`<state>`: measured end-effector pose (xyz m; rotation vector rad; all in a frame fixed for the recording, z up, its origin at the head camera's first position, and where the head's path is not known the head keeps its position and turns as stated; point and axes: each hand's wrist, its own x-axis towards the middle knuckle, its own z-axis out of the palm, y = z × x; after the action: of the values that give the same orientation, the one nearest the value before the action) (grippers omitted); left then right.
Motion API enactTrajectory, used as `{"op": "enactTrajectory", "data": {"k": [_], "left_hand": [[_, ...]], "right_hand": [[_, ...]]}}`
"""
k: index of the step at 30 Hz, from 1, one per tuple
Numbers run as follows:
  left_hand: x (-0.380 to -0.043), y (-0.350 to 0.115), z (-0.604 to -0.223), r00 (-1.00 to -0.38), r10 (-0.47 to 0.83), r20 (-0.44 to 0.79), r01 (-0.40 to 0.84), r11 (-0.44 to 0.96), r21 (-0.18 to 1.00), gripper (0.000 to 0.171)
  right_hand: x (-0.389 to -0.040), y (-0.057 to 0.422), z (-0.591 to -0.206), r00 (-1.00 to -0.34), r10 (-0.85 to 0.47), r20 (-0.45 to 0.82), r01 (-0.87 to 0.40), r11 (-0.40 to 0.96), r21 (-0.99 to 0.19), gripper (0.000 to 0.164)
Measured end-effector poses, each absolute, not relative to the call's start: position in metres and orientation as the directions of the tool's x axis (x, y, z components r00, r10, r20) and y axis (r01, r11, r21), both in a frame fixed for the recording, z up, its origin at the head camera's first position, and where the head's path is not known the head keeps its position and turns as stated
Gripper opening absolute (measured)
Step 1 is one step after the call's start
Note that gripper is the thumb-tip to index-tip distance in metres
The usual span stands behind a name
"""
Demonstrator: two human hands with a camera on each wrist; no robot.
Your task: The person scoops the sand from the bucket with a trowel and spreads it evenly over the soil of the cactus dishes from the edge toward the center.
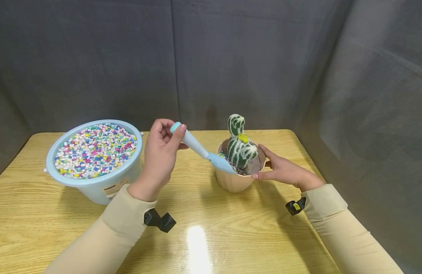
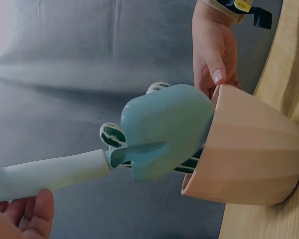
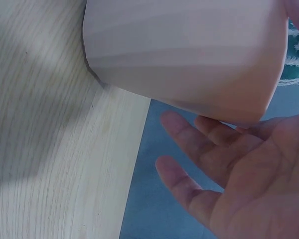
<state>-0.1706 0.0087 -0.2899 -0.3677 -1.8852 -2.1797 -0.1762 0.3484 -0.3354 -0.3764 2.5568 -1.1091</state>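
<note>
My left hand [image 1: 160,152] pinches the handle end of a light blue garden trowel [image 1: 194,144]. The trowel slants down to the right, and its blade [image 2: 164,129] is at the left rim of a peach flower pot [image 1: 233,183]. A green knitted cactus [image 1: 239,152] with white fuzzy stripes and a yellow spot stands in the pot. Beside its base lie greyish fill and some small coloured pebbles. My right hand [image 1: 283,170] grips the pot's right side, thumb near the front rim and fingers around the far side; in the right wrist view some fingers are off the wall.
A large light blue tub [image 1: 109,187], filled with multicoloured pebbles [image 1: 96,150], stands at the left of the wooden table [image 1: 197,213]. Dark grey cloth [image 1: 211,64] hangs behind the table and along its sides.
</note>
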Motion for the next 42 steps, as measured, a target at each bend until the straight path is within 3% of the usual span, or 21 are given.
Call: {"op": "enactTrajectory", "data": {"k": [17,26,42], "left_hand": [[-0.168,-0.039,-0.291,-0.952,-0.134,0.275,0.302,-0.266,0.916,0.007],[-0.16,-0.084,-0.288,-0.914,-0.296,0.277,0.389,-0.444,0.807,0.004],[-0.151,-0.16,-0.281,-0.826,-0.53,0.193,0.505,-0.541,0.672,0.013]], "right_hand": [[-0.182,0.35,-0.344,-0.919,-0.369,-0.139,-0.123,0.604,-0.788,0.109],[-0.185,0.351,-0.359,-0.921,-0.376,-0.104,-0.121,0.53,-0.84,0.115],[-0.185,0.349,-0.363,-0.924,-0.372,-0.092,-0.11,0.487,-0.866,0.117]]}}
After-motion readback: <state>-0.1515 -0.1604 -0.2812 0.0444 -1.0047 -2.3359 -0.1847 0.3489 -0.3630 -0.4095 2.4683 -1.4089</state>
